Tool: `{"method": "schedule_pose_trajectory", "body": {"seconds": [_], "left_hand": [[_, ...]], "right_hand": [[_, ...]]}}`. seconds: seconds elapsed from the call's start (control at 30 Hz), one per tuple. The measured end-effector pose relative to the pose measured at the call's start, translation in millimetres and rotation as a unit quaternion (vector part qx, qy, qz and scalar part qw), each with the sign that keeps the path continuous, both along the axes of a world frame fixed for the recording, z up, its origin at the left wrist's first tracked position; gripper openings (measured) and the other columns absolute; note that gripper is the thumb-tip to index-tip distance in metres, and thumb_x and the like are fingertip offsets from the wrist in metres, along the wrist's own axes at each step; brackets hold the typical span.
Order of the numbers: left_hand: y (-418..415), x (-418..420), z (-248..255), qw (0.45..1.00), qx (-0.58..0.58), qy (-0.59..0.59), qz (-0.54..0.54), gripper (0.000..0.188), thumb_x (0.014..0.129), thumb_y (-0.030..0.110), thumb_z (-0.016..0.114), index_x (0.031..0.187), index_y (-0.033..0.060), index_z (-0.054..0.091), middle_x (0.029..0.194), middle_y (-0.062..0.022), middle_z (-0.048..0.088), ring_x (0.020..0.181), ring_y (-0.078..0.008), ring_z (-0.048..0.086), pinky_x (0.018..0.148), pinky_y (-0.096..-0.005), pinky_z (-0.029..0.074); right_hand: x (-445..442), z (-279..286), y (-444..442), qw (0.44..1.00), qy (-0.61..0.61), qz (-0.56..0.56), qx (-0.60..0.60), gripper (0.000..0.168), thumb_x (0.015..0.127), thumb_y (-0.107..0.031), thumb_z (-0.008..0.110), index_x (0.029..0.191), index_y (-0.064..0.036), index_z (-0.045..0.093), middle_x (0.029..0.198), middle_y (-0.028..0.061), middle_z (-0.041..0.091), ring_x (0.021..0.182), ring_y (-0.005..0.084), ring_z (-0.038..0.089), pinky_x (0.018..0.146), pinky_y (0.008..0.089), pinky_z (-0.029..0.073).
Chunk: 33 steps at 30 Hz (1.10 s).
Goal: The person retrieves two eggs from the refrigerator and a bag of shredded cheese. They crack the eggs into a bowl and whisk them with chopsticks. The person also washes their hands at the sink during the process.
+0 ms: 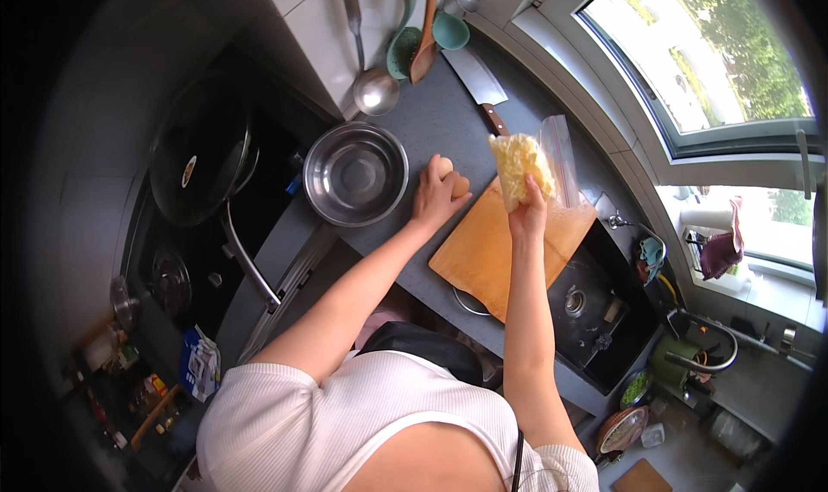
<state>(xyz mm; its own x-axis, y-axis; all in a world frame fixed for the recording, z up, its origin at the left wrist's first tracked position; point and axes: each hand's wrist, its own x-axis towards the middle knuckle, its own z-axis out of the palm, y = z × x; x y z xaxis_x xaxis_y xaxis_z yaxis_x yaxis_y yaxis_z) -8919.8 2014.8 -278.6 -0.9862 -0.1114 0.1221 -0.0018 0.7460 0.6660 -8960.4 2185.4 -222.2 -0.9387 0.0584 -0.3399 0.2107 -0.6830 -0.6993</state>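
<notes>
My left hand [436, 198] is curled around two brown eggs [460, 185] low over the grey countertop [420, 130]; whether they rest on it I cannot tell. In my right hand [529, 212] is a clear zip-top plastic bag [561, 162] with pale yellow shredded food [521, 159] packed at one side. The bag is above a wooden cutting board [479, 253]. A stainless steel bowl [357, 174] stands to the left of my left hand. Beyond the bag lies a cleaver [477, 81], its wooden handle towards me.
A lidded pan [204, 149] sits on the black stove at left, its long handle [249, 259] reaching towards me. Ladles and spoons [424, 55] hang on the tiled wall. The board's right edge borders a black sink [598, 337]. An open window [705, 58] is at right.
</notes>
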Motion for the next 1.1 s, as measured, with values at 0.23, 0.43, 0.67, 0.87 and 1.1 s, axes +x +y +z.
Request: {"method": "schedule_pose_trajectory", "body": {"seconds": [0.23, 0.43, 0.67, 0.87, 1.1], "left_hand": [[9.2, -36.4, -2.5, 0.985, -0.142, -0.006, -0.097, 0.053, 0.066, 0.029, 0.078, 0.114, 0.0192, 0.056, 0.134, -0.0178, 0.034, 0.097, -0.0329, 0.051, 0.073, -0.0363, 0.052], [9.6, -41.3, -5.8, 0.978, -0.185, -0.003, -0.093, 0.100, 0.061, 0.040, 0.080, 0.143, 0.0235, 0.025, 0.145, -0.0221, 0.022, 0.094, -0.0306, 0.053, 0.076, -0.0332, 0.053], [0.7, -37.9, -0.6, 0.990, -0.118, -0.013, -0.081, 0.111, 0.058, 0.036, 0.082, 0.144, 0.0093, 0.017, 0.147, -0.0253, 0.013, 0.108, -0.0352, 0.050, 0.090, -0.0339, 0.048], [-8.2, -10.3, 2.9, 0.999, -0.011, -0.035, -0.036, 0.099, 0.066, 0.023, 0.079, 0.142, 0.0015, 0.018, 0.147, -0.0267, 0.008, 0.118, -0.0411, 0.043, 0.097, -0.0387, 0.042], [-13.4, 85.8, 19.4, 0.992, 0.103, 0.051, -0.044, 0.078, 0.077, 0.007, 0.065, 0.142, 0.0078, 0.023, 0.146, -0.0244, 0.018, 0.116, -0.0384, 0.045, 0.091, -0.0405, 0.045]], "right_hand": [[31.6, -11.4, 23.7, 0.996, -0.027, -0.049, 0.064, 0.049, 0.081, -0.005, 0.064, 0.126, -0.003, 0.044, 0.117, 0.0068, 0.055, 0.109, 0.0188, 0.053, 0.091, 0.0318, 0.043], [49.1, -11.0, 7.8, 0.994, -0.002, -0.046, 0.095, 0.049, 0.080, -0.002, 0.063, 0.125, -0.001, 0.045, 0.118, 0.0073, 0.055, 0.111, 0.0189, 0.051, 0.091, 0.0317, 0.042], [55.2, -2.2, -11.0, 0.985, 0.003, -0.063, 0.162, 0.045, 0.081, -0.005, 0.064, 0.123, -0.001, 0.048, 0.116, 0.0072, 0.056, 0.106, 0.0174, 0.054, 0.090, 0.0293, 0.042], [17.8, 2.3, -39.4, 0.975, -0.005, -0.008, 0.220, 0.050, 0.076, -0.015, 0.073, 0.119, -0.002, 0.051, 0.113, 0.0066, 0.057, 0.099, 0.0172, 0.056, 0.083, 0.0296, 0.044], [-48.0, -70.6, -119.7, 0.889, -0.013, 0.072, 0.453, 0.066, 0.071, -0.028, 0.076, 0.121, 0.007, 0.049, 0.119, 0.0226, 0.054, 0.104, 0.0258, 0.057, 0.087, 0.0318, 0.044]]}}
